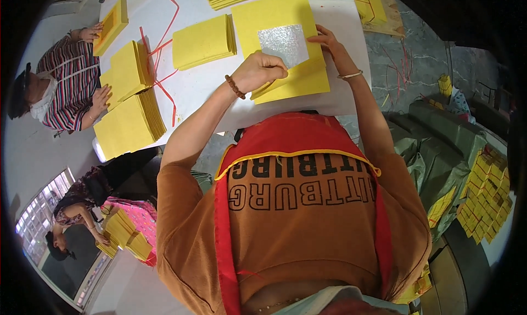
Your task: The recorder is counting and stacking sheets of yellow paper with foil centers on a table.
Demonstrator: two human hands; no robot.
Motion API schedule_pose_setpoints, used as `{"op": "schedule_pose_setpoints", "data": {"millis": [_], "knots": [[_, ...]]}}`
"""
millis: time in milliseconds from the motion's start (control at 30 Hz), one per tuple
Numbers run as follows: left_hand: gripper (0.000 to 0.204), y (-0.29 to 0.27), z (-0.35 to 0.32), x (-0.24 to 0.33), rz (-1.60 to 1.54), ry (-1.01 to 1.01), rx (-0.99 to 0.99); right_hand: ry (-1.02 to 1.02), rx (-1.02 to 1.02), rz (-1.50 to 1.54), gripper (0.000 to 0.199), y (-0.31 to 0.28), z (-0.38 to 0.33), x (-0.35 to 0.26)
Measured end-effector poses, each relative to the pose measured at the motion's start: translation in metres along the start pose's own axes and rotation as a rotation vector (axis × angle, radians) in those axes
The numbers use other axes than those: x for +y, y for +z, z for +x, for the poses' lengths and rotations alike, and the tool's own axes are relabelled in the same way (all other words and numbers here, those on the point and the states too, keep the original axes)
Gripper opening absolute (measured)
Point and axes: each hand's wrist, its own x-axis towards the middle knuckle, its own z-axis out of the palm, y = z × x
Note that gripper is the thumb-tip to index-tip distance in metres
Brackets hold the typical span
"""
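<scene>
A large yellow paper sheet (241, 18) with a silver foil square (281, 43) on it lies on the white table in front of me. My left hand (259, 72), wearing a brown bead bracelet, is closed in a pinch on the sheet's near edge. That edge is lifted and partly folded over toward the foil. At the sheet's right edge, my right hand (334, 47) rests with its fingers apart, the fingertips touching the paper beside the foil. A bangle circles the right wrist.
Stacks of folded yellow paper (203, 43) stand left on the white table (203, 95), among red straps (174, 14). A person in a striped top (68, 76) handles yellow stacks at the left. Another person works farther back. Tied yellow bundles (486, 197) are piled at right.
</scene>
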Motion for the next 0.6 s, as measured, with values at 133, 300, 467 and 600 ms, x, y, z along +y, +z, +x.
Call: {"op": "schedule_pose_setpoints", "data": {"millis": [133, 300, 467, 600], "knots": [[0.017, -0.001, 0.003, 0.003, -0.021, -0.002, -0.026, -0.015, -0.054, 0.057, 0.065, -0.01, -0.002, 0.002], [0.017, -0.003, 0.004, 0.006, -0.002, -0.007, -0.025, 0.019, -0.06, -0.002, 0.049, -0.016, -0.001, 0.001], [0.019, -0.014, 0.003, 0.008, -0.024, -0.101, -0.04, -0.324, -0.043, -0.47, 0.03, -0.008, -0.014, -0.013], [0.053, -0.033, -0.016, 0.014, -0.029, 0.196, -0.309, -0.47, 0.073, -0.968, 0.025, -0.004, -0.013, -0.027]]}}
